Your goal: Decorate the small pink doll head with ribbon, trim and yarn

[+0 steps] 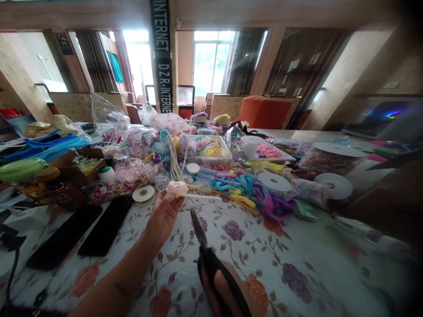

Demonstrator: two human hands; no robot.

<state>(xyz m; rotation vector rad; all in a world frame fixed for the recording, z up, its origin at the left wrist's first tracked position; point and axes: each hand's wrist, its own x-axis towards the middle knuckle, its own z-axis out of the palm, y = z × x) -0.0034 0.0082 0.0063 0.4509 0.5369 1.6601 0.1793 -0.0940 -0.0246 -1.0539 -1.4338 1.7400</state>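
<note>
My left hand (pixel 167 209) is closed, its fingertips pinching a small pale pink piece (pixel 176 188) with a light-coloured decoration on its front. A thin white strip (pixel 205 197) sticks out from that piece toward the right. Lower down, my right hand (pixel 220 281) is wrapped round the black handles of a pair of scissors (pixel 201 231). The blades point up and away, a short way below the white strip and apart from it. They look closed or nearly so. Several pale cords (pixel 176 160) stand up just behind the pink piece.
Two black phones (pixel 105 226) lie to the left, near a ribbon spool (pixel 143 194). Across the back are bagged beads (pixel 110 187), white trays (pixel 228 152), coloured pipe cleaners (pixel 244 189) and white spools (pixel 275 181). A floral cloth (pixel 238 251) covers the table.
</note>
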